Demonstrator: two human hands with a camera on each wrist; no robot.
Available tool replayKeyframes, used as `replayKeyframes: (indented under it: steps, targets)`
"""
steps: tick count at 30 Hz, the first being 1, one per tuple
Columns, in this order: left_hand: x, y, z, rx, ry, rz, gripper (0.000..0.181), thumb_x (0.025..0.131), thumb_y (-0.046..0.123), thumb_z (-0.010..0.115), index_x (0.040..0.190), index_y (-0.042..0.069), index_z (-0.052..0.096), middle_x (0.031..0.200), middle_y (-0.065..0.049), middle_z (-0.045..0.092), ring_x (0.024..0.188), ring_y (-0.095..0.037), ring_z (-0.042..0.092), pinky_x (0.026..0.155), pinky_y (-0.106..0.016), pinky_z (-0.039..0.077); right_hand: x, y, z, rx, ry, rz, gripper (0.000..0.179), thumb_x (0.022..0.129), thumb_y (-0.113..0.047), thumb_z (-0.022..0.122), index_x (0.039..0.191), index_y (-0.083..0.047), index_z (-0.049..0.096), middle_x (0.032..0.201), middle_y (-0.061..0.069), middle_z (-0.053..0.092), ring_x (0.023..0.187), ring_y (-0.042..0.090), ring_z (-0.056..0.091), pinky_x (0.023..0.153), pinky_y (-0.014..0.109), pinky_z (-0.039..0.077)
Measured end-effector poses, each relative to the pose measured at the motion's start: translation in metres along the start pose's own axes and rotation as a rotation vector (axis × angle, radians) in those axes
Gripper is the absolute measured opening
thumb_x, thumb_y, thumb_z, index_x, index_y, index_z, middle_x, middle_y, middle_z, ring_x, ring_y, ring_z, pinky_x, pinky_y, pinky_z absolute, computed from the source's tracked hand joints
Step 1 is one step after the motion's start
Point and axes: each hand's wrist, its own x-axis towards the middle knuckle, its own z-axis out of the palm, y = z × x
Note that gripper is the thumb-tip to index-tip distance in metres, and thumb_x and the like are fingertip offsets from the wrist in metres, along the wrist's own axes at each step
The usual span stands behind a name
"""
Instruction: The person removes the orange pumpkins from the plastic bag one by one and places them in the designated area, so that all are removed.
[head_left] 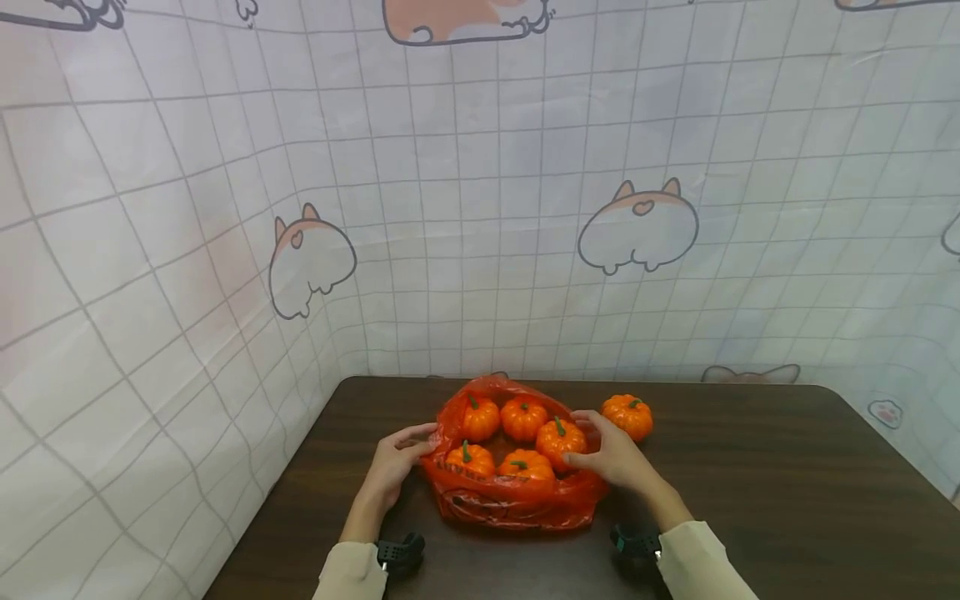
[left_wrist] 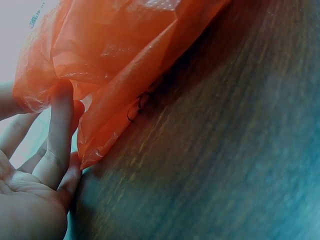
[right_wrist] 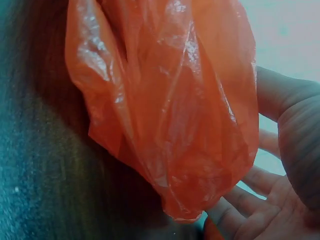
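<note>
A crinkled red-orange plastic bag (head_left: 517, 504) lies spread open with several small orange pumpkins in it. My left hand (head_left: 393, 462) holds the bag's left edge; in the left wrist view its fingers (left_wrist: 59, 137) reach behind the thin film. Over the right rim comes my right hand (head_left: 618, 454), with thumb and fingertips around the right-hand pumpkin (head_left: 561, 442). From the right wrist, the bag wall (right_wrist: 175, 100) hides the fingertips and that pumpkin. Nearby inside the bag are a back pumpkin (head_left: 523, 419) and a front pumpkin (head_left: 527, 467).
Another pumpkin (head_left: 627, 416) stands on the dark wooden table (head_left: 757, 475), outside the bag, just behind my right hand. A pale gridded cloth (head_left: 480, 275) with cartoon animals hangs behind and to the left. Dark bands with devices (head_left: 401, 552) sit on both wrists.
</note>
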Motion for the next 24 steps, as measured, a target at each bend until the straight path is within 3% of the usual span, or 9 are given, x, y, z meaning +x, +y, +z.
replayKeyframes:
  steps: [8, 24]
  targets:
    - [-0.0002, -0.0006, -0.0002, 0.0, 0.006, 0.005, 0.035, 0.094, 0.014, 0.072, 0.129, 0.007, 0.072, 0.108, -0.011, 0.073, 0.092, -0.017, 0.066, 0.079, -0.031, 0.055, 0.0013, 0.0044, 0.0037, -0.014, -0.004, 0.003, 0.071, 0.084, -0.026, 0.085, 0.145, -0.011, 0.051, 0.145, 0.02, 0.058, 0.131, 0.041, 0.057, 0.11, 0.062, 0.042]
    - [0.0005, 0.001, 0.0009, 0.014, 0.008, 0.01, 0.034, 0.094, 0.015, 0.073, 0.127, 0.009, 0.073, 0.109, -0.01, 0.073, 0.093, -0.017, 0.066, 0.08, -0.031, 0.054, 0.0023, 0.0065, -0.0022, 0.035, 0.008, -0.019, 0.079, 0.082, -0.03, 0.087, 0.149, -0.013, 0.049, 0.145, 0.025, 0.052, 0.124, 0.04, 0.058, 0.103, 0.057, 0.049]
